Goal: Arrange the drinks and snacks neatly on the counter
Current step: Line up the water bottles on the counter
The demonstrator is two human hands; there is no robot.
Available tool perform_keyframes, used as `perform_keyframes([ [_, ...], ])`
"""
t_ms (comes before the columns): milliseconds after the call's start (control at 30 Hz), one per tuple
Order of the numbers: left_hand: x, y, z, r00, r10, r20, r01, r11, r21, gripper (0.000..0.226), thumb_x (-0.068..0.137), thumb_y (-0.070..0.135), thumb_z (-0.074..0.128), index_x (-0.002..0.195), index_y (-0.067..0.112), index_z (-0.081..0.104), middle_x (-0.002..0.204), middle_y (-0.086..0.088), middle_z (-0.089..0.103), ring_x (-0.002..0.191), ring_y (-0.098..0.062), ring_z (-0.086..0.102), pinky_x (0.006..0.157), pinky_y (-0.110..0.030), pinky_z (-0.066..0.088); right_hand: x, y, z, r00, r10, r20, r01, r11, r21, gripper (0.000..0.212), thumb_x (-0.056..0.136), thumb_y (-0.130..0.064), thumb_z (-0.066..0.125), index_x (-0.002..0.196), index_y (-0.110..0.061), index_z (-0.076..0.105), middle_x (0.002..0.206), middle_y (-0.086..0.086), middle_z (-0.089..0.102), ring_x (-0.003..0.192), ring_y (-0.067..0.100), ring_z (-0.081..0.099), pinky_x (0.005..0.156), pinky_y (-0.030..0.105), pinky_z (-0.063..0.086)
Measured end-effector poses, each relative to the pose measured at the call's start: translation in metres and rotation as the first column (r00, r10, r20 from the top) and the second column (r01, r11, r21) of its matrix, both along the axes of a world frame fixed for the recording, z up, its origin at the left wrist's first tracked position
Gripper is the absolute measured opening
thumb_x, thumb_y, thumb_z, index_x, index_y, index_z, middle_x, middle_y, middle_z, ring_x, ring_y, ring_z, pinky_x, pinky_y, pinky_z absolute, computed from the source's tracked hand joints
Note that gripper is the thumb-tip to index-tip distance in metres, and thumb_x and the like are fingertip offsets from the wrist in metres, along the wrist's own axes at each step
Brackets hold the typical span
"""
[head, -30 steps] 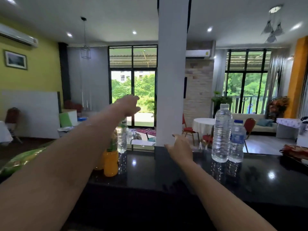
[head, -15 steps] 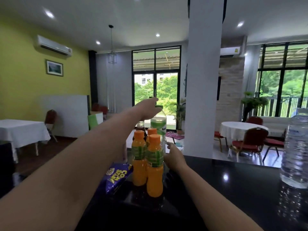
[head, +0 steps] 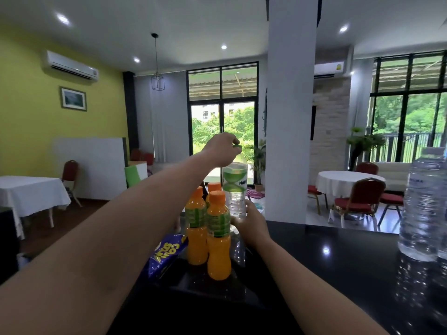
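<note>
On the black counter stand three orange juice bottles with orange caps, close together. Behind them is a tall clear water bottle with a green label. My left hand grips its green cap from above. My right hand wraps the lower part of the same bottle from the right. A purple snack bag lies at the counter's left edge, partly hidden by my left forearm. A large clear water bottle stands at the far right.
A white pillar rises just behind the counter. Beyond are tables with white cloths, red chairs and glass doors. The counter's left edge runs beside the snack bag.
The view has swung left, bringing the juice bottles to the middle. My left hand has closed on the green-label bottle's cap, and my right hand has come onto its body.
</note>
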State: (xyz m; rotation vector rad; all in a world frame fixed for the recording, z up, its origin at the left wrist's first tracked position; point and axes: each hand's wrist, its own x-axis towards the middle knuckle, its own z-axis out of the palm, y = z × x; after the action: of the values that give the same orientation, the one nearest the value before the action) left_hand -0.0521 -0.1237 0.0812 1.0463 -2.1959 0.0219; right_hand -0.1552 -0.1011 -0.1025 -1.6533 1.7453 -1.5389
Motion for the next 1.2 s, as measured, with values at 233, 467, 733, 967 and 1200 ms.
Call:
perform_keyframes([
  [233, -0.055, 0.065, 0.024, 0.989, -0.132, -0.067, 0.13, 0.991, -0.031, 0.033, 0.093, 0.024, 0.056, 0.12, 0.007, 0.061, 0.123, -0.01, 0.063, 0.111, -0.024, 0.057, 0.092, -0.031, 0.045, -0.06, 0.073, 0.024, 0.987, -0.151, -0.048, 0.149, 0.988, -0.046, 0.064, 0.08, -0.029, 0.075, 0.134, -0.018, 0.042, 0.127, 0.008, 0.059, 0.113, 0.026, 0.057, 0.079, 0.027, 0.038],
  [467, -0.134, 0.122, 0.014, 0.956, -0.258, -0.137, 0.258, 0.966, -0.014, 0.031, 0.092, 0.02, 0.057, 0.118, 0.004, 0.064, 0.12, -0.013, 0.065, 0.111, -0.027, 0.058, 0.095, -0.034, 0.045, -0.139, 0.149, 0.022, 0.959, -0.282, -0.024, 0.281, 0.959, -0.028, 0.056, 0.08, -0.023, 0.074, 0.125, -0.025, 0.042, 0.114, 0.003, 0.063, 0.092, 0.015, 0.058, 0.07, 0.026, 0.04],
  [733, -0.196, 0.139, -0.023, 0.92, -0.342, -0.192, 0.351, 0.936, 0.011, 0.024, 0.092, 0.017, 0.057, 0.109, 0.003, 0.068, 0.11, -0.016, 0.069, 0.103, -0.03, 0.062, 0.089, -0.033, 0.045, -0.179, 0.185, -0.011, 0.92, -0.391, 0.019, 0.391, 0.916, -0.086, 0.048, 0.079, -0.013, 0.074, 0.12, -0.022, 0.051, 0.108, -0.004, 0.061, 0.093, 0.013, 0.061, 0.072, 0.024, 0.045],
  [967, -0.236, 0.129, -0.027, 0.896, -0.4, -0.191, 0.4, 0.916, -0.037, 0.026, 0.092, 0.015, 0.056, 0.112, 0.003, 0.067, 0.113, -0.015, 0.068, 0.105, -0.028, 0.06, 0.091, -0.032, 0.045, -0.197, 0.171, -0.015, 0.818, -0.575, 0.008, 0.573, 0.815, -0.086, 0.071, 0.083, -0.016, 0.072, 0.142, -0.023, 0.033, 0.126, 0.007, 0.048, 0.103, 0.02, 0.052, 0.079, 0.031, 0.044],
  [1200, -0.262, 0.121, -0.036, 0.869, -0.442, -0.222, 0.434, 0.897, -0.087, 0.027, 0.092, 0.018, 0.058, 0.115, 0.009, 0.068, 0.111, -0.01, 0.07, 0.099, -0.023, 0.063, 0.084, -0.022, 0.041, -0.211, 0.167, -0.018, 0.732, -0.681, -0.033, 0.674, 0.73, -0.113, 0.057, 0.079, -0.027, 0.076, 0.126, -0.014, 0.045, 0.12, 0.005, 0.049, 0.103, 0.019, 0.054, 0.078, 0.027, 0.046],
])
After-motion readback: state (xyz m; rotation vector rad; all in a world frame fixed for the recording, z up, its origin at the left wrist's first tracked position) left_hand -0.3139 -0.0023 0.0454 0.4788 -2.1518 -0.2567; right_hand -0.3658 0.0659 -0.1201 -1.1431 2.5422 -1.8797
